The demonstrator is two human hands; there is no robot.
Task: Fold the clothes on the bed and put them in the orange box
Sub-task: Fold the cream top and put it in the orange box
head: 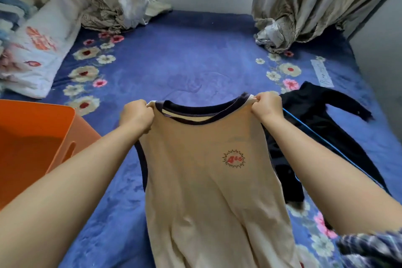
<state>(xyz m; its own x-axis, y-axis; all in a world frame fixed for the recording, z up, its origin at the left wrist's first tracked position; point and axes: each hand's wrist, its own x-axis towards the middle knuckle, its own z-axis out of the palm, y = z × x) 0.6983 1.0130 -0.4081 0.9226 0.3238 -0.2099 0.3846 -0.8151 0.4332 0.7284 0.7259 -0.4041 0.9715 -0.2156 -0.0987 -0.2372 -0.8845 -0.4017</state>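
Observation:
A cream sleeveless top [202, 176] with dark navy trim and a small red starburst print hangs stretched out above the bed. My left hand [136, 115] pinches its left shoulder strap and my right hand [266, 105] pinches the right one. The top's hem runs out of the frame at the bottom. An orange box [32, 137] stands open on the bed at the left, with nothing visible inside. A black long-sleeved garment [315, 113] lies spread on the bed to the right, partly hidden behind my right forearm.
The bed [185, 67] has a blue floral cover. A white patterned pillow [41, 50] lies at the back left. Beige curtains [300, 2] bunch on the bed at both back corners. A checked cloth [369, 248] shows at the bottom right. A blue cord [309, 132] crosses the black garment.

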